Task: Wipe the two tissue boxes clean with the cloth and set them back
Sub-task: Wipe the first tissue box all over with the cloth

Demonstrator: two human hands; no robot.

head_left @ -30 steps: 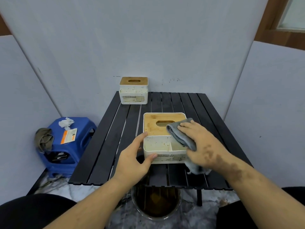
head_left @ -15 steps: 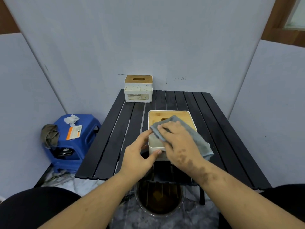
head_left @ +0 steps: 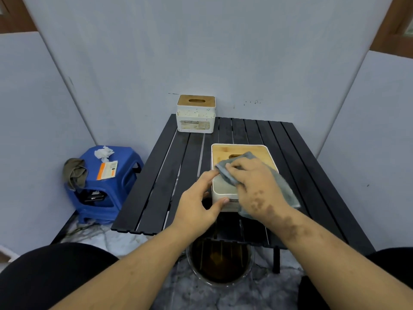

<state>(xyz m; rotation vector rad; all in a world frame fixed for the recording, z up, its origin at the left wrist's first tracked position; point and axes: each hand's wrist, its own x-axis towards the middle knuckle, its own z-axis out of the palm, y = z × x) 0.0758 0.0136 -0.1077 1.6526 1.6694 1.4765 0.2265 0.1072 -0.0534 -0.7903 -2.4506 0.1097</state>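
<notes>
A white tissue box with a wooden lid [head_left: 240, 151] stands near the front of the black slatted table [head_left: 161, 175]. My left hand [head_left: 199, 202] holds its near left corner, index finger on the top edge and thumb on the front face. My right hand [head_left: 254, 182] presses a grey cloth [head_left: 225, 173] flat against the box's front half; the cloth drapes over the front right side. A second, speckled white tissue box with a wooden lid [head_left: 196, 114] sits at the table's back left corner.
A blue plastic stool [head_left: 105, 186] stands left of the table, carrying crumpled tissue, an orange-and-white card and an olive rag. A round bucket of dark water [head_left: 220, 262] sits on the floor under the table's front edge. Grey panels enclose the table.
My right hand slid the cloth leftward from the box's right side onto its front left part. My left hand kept holding the box's near left corner.
</notes>
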